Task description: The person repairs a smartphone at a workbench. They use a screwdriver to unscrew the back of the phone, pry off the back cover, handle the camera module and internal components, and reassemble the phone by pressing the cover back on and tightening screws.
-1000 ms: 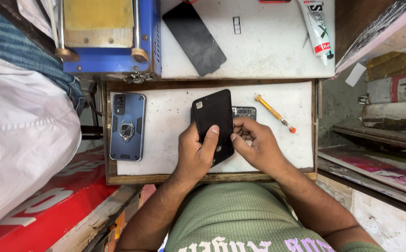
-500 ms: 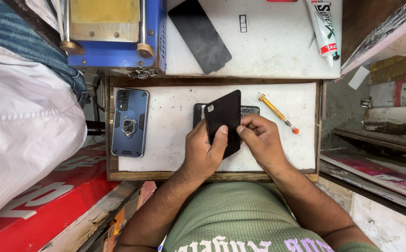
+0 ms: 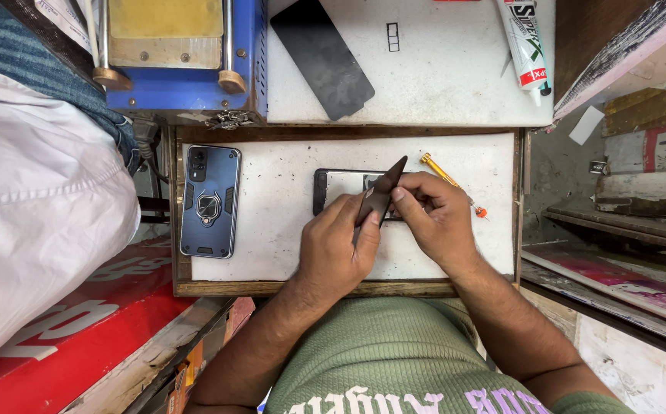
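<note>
Head view: black back cover now edge-on, no longer face-up; left hand and right hand both pinching it.

White-topped wooden worktable at centre, second white surface at twelve o'clock, blue machine at eleven, red board at eight, cluttered wooden shelves at three, even daylight.

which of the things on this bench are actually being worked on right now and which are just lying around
In hand:
- black back cover, held by left hand and right hand
- opened phone under it

Lying about:
- blue ring-case phone
- yellow screwdriver
- black panel
- glue tube
- blue machine
</note>
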A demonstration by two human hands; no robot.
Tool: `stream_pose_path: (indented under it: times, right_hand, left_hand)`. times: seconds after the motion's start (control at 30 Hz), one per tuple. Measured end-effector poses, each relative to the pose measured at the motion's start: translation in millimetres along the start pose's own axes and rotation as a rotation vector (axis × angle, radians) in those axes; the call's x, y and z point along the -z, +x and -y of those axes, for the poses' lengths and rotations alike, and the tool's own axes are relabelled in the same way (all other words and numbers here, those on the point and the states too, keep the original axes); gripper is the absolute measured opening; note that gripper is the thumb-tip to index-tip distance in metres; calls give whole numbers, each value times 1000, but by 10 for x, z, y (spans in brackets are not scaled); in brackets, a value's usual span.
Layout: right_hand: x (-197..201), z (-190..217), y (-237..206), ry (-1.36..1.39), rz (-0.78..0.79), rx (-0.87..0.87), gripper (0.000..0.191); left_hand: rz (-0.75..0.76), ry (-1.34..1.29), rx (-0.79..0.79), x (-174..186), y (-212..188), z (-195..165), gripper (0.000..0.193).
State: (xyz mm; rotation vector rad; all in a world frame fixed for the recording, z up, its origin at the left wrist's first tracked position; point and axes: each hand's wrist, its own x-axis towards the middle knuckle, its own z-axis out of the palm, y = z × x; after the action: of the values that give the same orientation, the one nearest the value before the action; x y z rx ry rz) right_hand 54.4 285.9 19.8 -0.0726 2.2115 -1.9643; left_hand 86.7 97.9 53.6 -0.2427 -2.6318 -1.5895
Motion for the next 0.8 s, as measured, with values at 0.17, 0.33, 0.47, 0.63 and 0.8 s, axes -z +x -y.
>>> stream_pose_path:
  times: [0.17,0.33,0.47,0.63,0.8]
  right_hand:
    - [-20,-35,7,167,71,-21,14]
    - [-38,-59,-7,123,146,11,24]
    - [189,27,67,-120,95,104,36]
    - [718,224,51,-860,-98,193,43]
    - [733,105,35,-1045,-30,111,51]
  left_hand:
    - [115,-272,-165,44,-1,79,69]
    - [221,-324,-63,110,-51,222,83]
    - [137,-271,18,452,-121,294,81]
    - [-43,468,86,824,-99,353,68]
    - [-25,762,367,516,59,347,78]
